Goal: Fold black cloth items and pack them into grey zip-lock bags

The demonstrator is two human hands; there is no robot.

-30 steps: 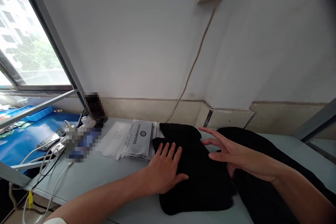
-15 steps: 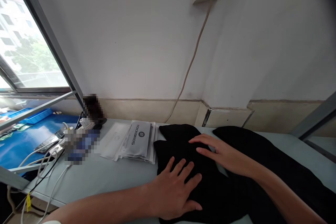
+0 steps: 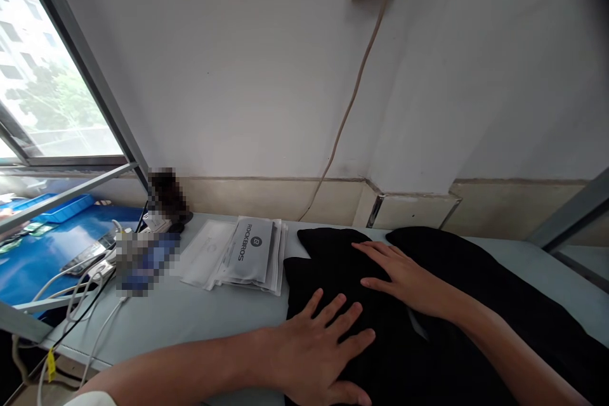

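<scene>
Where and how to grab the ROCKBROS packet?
Probably pinch the near edge of the ROCKBROS packet, coming from the near side: it lies flat on other packets, table shows before that edge, and black cloth crowds its right.

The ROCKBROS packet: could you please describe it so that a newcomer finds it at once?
On the pale table, find the black cloth under the left hand. Just left of it lies the grey ROCKBROS packet, its bold dark lettering setting it apart from the whitish packet beside it.
</scene>
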